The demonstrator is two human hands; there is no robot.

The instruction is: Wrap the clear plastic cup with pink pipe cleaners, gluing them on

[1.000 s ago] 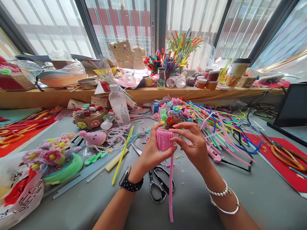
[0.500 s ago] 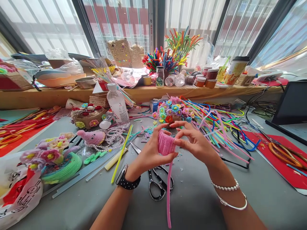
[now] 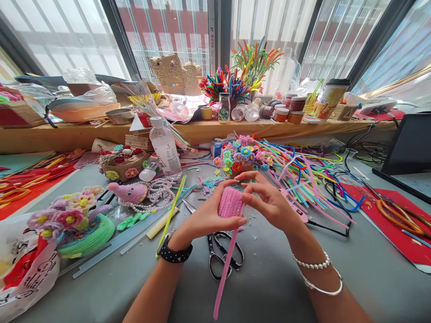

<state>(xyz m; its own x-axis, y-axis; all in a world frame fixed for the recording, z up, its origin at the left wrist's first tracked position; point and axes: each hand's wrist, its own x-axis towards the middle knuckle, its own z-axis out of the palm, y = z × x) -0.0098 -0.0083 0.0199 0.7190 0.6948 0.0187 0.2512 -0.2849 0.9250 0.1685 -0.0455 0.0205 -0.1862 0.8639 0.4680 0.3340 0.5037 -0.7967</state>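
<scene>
Between my hands is a pink coil of pipe cleaner [image 3: 230, 202], wound in stacked rounds, with one loose pink end [image 3: 225, 273] hanging down toward me. My left hand [image 3: 202, 214] wraps it from the left, thumb below and fingers over the far side. On the right, my right hand [image 3: 269, 201] pinches its edge with thumb and fingertips. Black-handled scissors [image 3: 220, 255] lie on the table under the coil, partly covered by the hanging end and my left hand.
A pile of coloured pipe cleaners [image 3: 303, 166] spreads at the right, near a pink glue gun [image 3: 292, 204]. A flower basket [image 3: 240, 167] stands behind my hands. At the left are a water bottle [image 3: 164, 148], pearl strands [image 3: 161, 193] and a green flower pot [image 3: 89, 237]. Orange-handled scissors [image 3: 400, 220] lie far right.
Both hands have shifted slightly left with the pink coil, which has turned a little. Its loose end has swung left across the scissors. The pink glue gun shows more from behind my right hand.
</scene>
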